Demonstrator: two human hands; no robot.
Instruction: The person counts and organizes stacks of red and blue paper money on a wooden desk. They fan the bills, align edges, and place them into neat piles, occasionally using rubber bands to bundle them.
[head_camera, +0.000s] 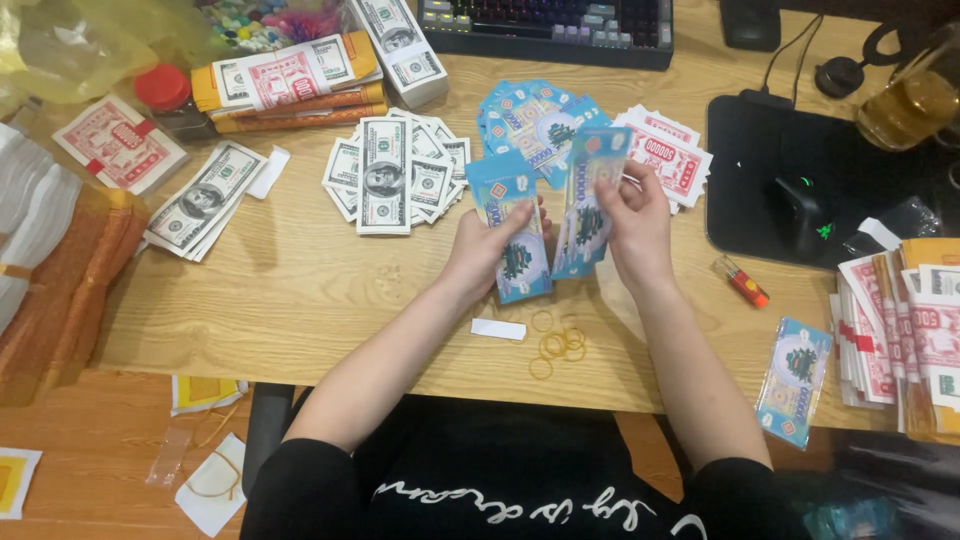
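My left hand (484, 252) holds a stack of blue paper notes (512, 230) upright over the wooden desk (290, 290). My right hand (635, 225) pinches a single blue note (590, 195) beside that stack, its top end raised. Behind both hands a fanned pile of blue notes (530, 115) lies on the desk. Next to that pile sits a spread of red-and-white notes (668, 150). Left of the hands lies a heap of green-grey banknote bundles (395, 172).
Several rubber bands (556, 345) and a white paper strip (498, 328) lie near the front edge. A wrapped blue pack (794, 380) and red-white stacks (905, 335) sit right. A mouse (800, 215) rests on a black pad, a red lighter (742, 282) beside it, a keyboard (545, 25) behind.
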